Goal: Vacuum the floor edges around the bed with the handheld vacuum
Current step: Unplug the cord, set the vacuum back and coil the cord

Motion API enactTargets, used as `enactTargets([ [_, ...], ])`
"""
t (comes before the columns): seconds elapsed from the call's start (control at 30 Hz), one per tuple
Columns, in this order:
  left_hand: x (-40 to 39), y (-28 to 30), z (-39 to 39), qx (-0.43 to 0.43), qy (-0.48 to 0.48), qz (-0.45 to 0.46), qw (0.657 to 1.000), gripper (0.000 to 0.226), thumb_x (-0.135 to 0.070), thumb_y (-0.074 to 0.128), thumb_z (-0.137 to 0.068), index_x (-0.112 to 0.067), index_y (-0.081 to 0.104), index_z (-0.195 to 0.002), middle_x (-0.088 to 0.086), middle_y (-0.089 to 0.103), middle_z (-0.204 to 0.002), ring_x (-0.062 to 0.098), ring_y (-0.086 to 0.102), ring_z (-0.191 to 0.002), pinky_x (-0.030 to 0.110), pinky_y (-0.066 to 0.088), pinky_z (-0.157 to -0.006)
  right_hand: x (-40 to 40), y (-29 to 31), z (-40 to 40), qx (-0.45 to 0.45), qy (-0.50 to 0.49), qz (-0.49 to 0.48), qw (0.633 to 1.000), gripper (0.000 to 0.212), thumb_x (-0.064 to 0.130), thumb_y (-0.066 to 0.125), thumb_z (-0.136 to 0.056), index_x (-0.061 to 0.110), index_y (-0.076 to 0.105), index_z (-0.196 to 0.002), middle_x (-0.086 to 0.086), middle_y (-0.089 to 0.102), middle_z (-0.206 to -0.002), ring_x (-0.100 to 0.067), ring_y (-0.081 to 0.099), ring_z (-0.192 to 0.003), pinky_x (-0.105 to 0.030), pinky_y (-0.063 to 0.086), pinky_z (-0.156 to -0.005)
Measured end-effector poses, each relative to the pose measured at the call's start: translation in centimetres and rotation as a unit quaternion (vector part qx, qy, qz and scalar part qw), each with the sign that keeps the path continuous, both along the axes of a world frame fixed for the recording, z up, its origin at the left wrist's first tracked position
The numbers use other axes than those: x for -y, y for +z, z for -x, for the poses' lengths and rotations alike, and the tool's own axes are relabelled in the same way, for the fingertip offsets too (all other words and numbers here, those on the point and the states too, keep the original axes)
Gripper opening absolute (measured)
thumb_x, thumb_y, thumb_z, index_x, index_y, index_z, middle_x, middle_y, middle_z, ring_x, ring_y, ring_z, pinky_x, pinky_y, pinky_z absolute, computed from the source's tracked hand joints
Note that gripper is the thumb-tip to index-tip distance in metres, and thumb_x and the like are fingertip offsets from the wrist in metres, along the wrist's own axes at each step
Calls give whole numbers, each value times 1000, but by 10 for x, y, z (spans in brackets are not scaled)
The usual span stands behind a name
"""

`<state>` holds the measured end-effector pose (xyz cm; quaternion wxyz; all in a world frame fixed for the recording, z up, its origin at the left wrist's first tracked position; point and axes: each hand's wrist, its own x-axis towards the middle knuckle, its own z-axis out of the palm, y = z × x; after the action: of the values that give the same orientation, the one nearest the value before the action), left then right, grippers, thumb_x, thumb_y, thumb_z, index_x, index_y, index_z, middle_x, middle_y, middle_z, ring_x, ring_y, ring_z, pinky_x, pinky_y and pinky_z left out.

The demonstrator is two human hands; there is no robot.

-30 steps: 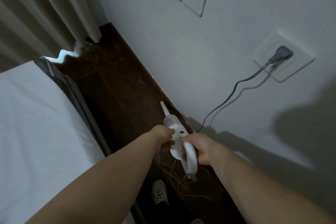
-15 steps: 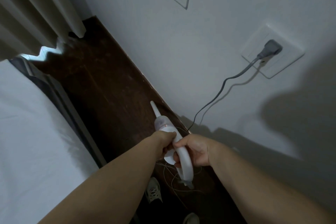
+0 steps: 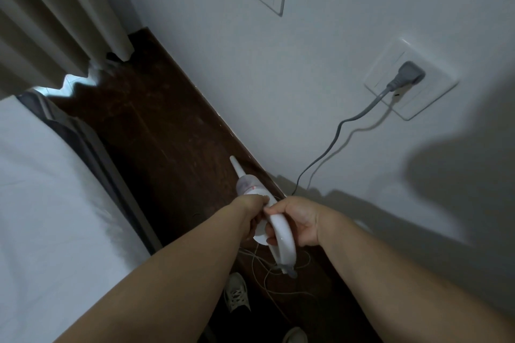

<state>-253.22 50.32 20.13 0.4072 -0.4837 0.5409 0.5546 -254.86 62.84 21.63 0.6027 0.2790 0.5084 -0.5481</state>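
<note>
White plastic handheld vacuum [image 3: 271, 220], item in use: curved loop handle nearest the wearer, clear dust chamber ahead of it, narrow crevice nozzle [image 3: 236, 165] pointing away and down toward the floor.

Right hand [image 3: 296, 221]: wrapped around the handle from the wall side, fingers closed on it. Left hand [image 3: 252, 210]: clamped over the body just behind the dust chamber; its fingers are hidden, so whether they press a switch cannot be told. The vacuum thus sits between the two hands, nozzle projecting beyond both.

Thin pale cord [image 3: 267, 264]: loose coils on the floor directly beneath the handle, beside a shoe [image 3: 237, 291]. Risk: a foot or the nozzle could snag these loops, and the tangle could check the reach.

Dark wood floor [image 3: 167, 142]: narrow strip between bed [image 3: 55, 189] on the left and wall [image 3: 278, 92] on the right. Risk: nozzle appears to hover above the boards, so the skirting line may be missed unless lowered.

Grey power cable [image 3: 342, 131]: hangs from a wall socket [image 3: 409, 78] to the floor near the wall edge. Risk: catching it in passing could pull the plug.

Curtain [image 3: 55, 16]: hem at the far end; suction could draw the fabric in.
</note>
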Motion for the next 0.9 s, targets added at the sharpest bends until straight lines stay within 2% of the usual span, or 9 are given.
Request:
enactTargets([
  [0.07, 4, 1, 1, -8, -3, -21, 1000, 46, -48, 58, -89, -8, 62, -112, 7, 65, -89, 16, 59, -76, 24, 45, -66, 1, 1, 3, -11, -18, -1, 1000, 19, 12, 61, -87, 3, 63, -103, -9, 63, -66, -18, 58, -60, -34, 54, -67],
  [0.13, 4, 7, 1, -19, -17, -33, 999, 48, -50, 59, -87, -10, 62, -114, 10, 68, -111, 22, 63, -99, 31, 48, -86, 1, 3, 5, -21, -31, -5, 999, 26, 10, 61, -86, 3, 61, -111, -10, 65, -66, -18, 59, -60, -34, 54, -68],
  [0.2, 5, 15, -1, -27, -14, -44, 999, 48, -48, 61, -86, -9, 62, -114, 11, 68, -111, 23, 62, -97, 33, 47, -92, 5, 9, 6, -31, -26, -8, 999, 28, 8, 59, -86, 3, 60, -114, -11, 65, -68, -19, 59, -63, -34, 54, -70],
  [0.33, 7, 26, -2, -37, 36, -79, 996, 38, -40, 63, -87, -6, 64, -104, 9, 63, -85, 18, 56, -69, 29, 50, -68, 8, 18, 9, -50, -11, 7, 999, 31, 6, 57, -85, 5, 60, -115, -11, 65, -75, -21, 58, -69, -34, 51, -76],
  [0.4, 7, 34, -2, -52, 54, -93, 993, 33, -36, 63, -87, -6, 64, -102, 9, 60, -85, 17, 52, -65, 28, 47, -61, 10, 22, 10, -62, -14, 11, 998, 31, 5, 56, -85, 5, 59, -116, -12, 63, -77, -20, 58, -68, -32, 51, -72],
  [0.5, 5, 49, -4, -92, 62, -109, 988, 27, -32, 59, -91, -6, 62, -96, 11, 60, -86, 19, 53, -70, 28, 47, -65, 12, 28, 10, -82, -28, 7, 996, 34, 1, 54, -84, 4, 59, -117, -13, 63, -82, -22, 59, -72, -33, 52, -69],
  [0.67, 3, 80, -8, -118, 72, -125, 983, 20, -20, 48, -98, -7, 56, -83, 14, 61, -84, 24, 57, -77, 34, 46, -69, 13, 39, 11, -120, -29, 23, 992, 43, -4, 58, -80, 7, 57, -122, -19, 61, -121, -33, 58, -113, -46, 50, -96],
  [0.8, 3, 96, -9, -137, 82, -108, 981, 26, -17, 45, -100, -5, 52, -78, 15, 59, -83, 24, 56, -75, 32, 45, -68, 14, 49, 10, -149, -48, 11, 988, 40, -4, 58, -82, 5, 57, -121, -16, 64, -115, -29, 60, -108, -40, 50, -96],
  [0.9, 3, 105, -6, -145, 81, -109, 980, 24, -15, 43, -101, 1, 52, -85, 16, 58, -82, 25, 55, -76, 36, 46, -73, 19, 61, 7, -165, -78, 4, 983, 34, -4, 55, -86, 4, 56, -119, -15, 63, -113, -28, 60, -107, -39, 48, -99],
])
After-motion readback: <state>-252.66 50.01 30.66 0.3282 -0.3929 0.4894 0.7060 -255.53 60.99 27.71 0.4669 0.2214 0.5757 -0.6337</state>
